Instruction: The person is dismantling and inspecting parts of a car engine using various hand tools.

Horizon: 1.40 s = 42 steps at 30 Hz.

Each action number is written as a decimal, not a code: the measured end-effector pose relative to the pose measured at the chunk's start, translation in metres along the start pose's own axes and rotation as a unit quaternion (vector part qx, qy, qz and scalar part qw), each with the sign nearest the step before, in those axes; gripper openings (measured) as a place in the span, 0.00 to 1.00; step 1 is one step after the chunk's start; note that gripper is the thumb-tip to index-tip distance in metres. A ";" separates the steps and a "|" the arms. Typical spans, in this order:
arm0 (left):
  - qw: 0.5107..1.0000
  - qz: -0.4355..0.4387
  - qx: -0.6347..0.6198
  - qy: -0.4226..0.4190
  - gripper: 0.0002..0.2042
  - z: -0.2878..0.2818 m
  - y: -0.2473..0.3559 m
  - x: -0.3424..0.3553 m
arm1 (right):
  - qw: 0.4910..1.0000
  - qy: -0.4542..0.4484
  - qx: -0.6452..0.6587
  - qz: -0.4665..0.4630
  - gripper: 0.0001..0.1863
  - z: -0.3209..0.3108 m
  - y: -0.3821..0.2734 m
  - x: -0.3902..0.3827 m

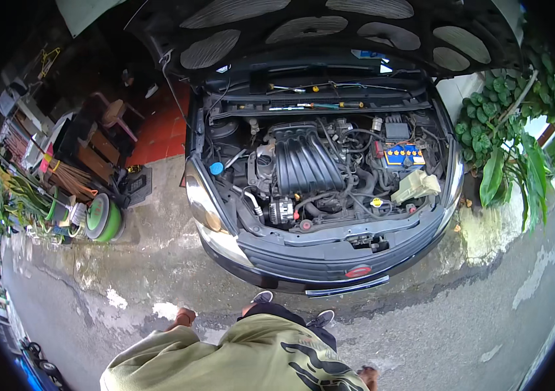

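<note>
My left hand (183,317) hangs beside my body at the lower left, fingers too small to make out. My right hand (367,378) hangs at the lower right edge, fingers unclear. Neither touches the car. In front of me stands a dark car (303,254) under its raised hood (391,16). Its engine bay shows a black ribbed manifold (303,163), a battery (403,155) with a blue-and-yellow top, a pale plastic reservoir (413,189) and a blue cap (216,168). Several hand tools (330,105) lie along the base of the windshield.
Stacked boards (98,153), a chair (114,114), potted plants (59,205) and a green round object (101,218) crowd the left side beside a red tiled floor (160,137). Leafy plants (496,146) stand at the right. Patched pavement (473,313) surrounds my feet.
</note>
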<state>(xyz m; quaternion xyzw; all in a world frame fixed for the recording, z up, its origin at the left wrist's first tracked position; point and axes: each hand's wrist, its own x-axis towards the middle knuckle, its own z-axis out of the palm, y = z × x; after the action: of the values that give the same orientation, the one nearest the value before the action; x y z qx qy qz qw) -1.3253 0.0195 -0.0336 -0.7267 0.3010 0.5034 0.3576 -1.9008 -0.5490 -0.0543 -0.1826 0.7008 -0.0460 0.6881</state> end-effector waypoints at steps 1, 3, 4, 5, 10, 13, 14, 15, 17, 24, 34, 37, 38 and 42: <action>0.999 0.021 -0.020 -0.019 0.25 0.031 0.027 -0.008 | 0.954 0.053 -0.246 -0.161 0.09 -0.011 -0.043 0.035; 0.996 0.010 -0.084 0.012 0.22 0.056 0.077 -0.030 | 0.961 0.051 -0.111 -0.248 0.05 -0.012 -0.148 0.068; 0.990 -0.012 -0.125 0.058 0.18 0.044 0.110 -0.046 | 0.922 0.104 -0.217 -0.302 0.07 -0.015 -0.195 0.070; 0.982 -0.020 -0.179 0.064 0.18 0.046 0.131 -0.053 | 0.891 0.105 -0.264 -0.354 0.08 -0.001 -0.238 0.070; 0.919 -0.068 -0.382 0.068 0.15 0.017 0.200 -0.085 | 0.779 0.028 -0.326 -0.535 0.05 0.168 -0.381 0.015; 0.909 -0.052 -0.391 0.138 0.15 0.022 0.194 -0.062 | 0.739 -0.037 -0.337 -0.582 0.05 0.275 -0.402 -0.026; 0.908 -0.043 -0.385 0.163 0.14 0.023 0.188 -0.052 | 0.726 -0.078 -0.322 -0.602 0.05 0.306 -0.400 -0.035; 0.869 -0.089 -0.459 0.160 0.14 0.030 0.183 -0.046 | 0.675 -0.076 -0.381 -0.628 0.05 0.342 -0.392 -0.055; 0.826 -0.123 -0.527 0.158 0.13 0.021 0.171 -0.036 | 0.634 -0.096 -0.435 -0.632 0.05 0.387 -0.368 -0.080; 0.729 -0.047 -0.613 0.301 0.16 -0.123 0.087 -0.042 | 0.641 -0.173 -0.472 -0.580 0.07 0.456 -0.289 -0.099; 0.717 -0.012 -0.562 0.411 0.14 -0.214 0.013 -0.041 | 0.613 -0.186 -0.515 -0.569 0.08 0.569 -0.291 -0.114; 0.673 -0.014 -0.639 0.371 0.15 -0.192 0.019 -0.040 | 0.519 -0.200 -0.516 -0.651 0.12 0.675 -0.331 -0.142; 0.638 -0.031 -0.705 0.310 0.15 -0.192 0.021 -0.048 | 0.483 -0.196 -0.531 -0.668 0.12 0.717 -0.350 -0.156; 0.577 -0.066 -0.785 0.217 0.16 -0.154 0.044 -0.067 | 0.283 -0.140 -0.468 -0.825 0.11 0.877 -0.422 -0.195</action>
<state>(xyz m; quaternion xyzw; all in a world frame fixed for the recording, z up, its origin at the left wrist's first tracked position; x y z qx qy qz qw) -1.3022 -0.1266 0.0567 -0.8290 -0.1917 0.3450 -0.3962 -0.9620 -0.7151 0.2212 -0.9587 -0.0274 -0.2270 0.1692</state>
